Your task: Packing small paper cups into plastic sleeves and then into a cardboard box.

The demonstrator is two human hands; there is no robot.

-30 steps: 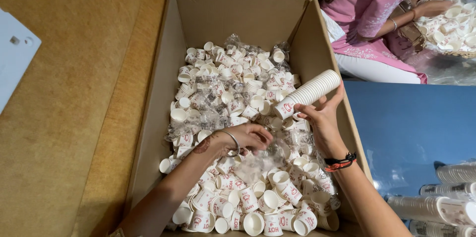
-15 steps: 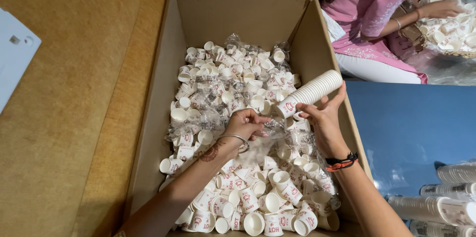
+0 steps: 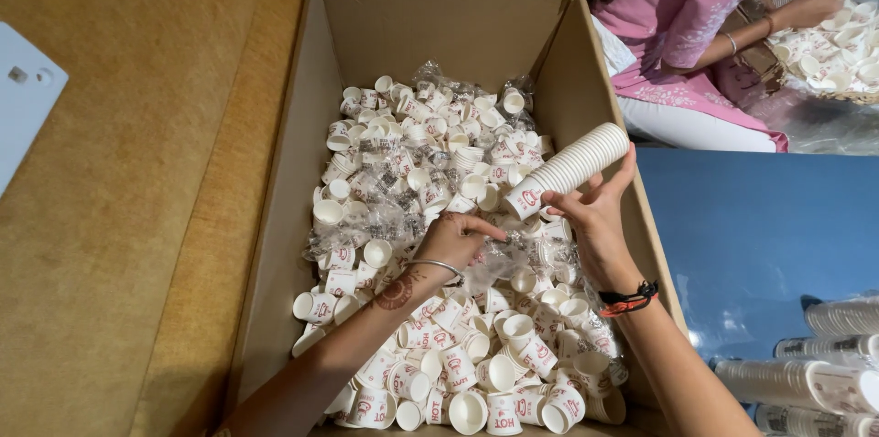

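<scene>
Where the view begins, at the lower right, stacked cup sleeves (image 3: 806, 382) lie on a blue surface (image 3: 751, 226). Inside the cardboard box (image 3: 293, 172), loose paper cups (image 3: 430, 172) and crumpled clear wrap cover the floor. The left hand (image 3: 453, 240) rests on this heap, fingers curled, pinching down among the cups. The right hand (image 3: 591, 217) grips a nested cup stack (image 3: 572, 167), tilted just above the heap near the right wall. Beyond the box, another person's hands (image 3: 806, 7) work at a second cup pile (image 3: 838, 43).
</scene>
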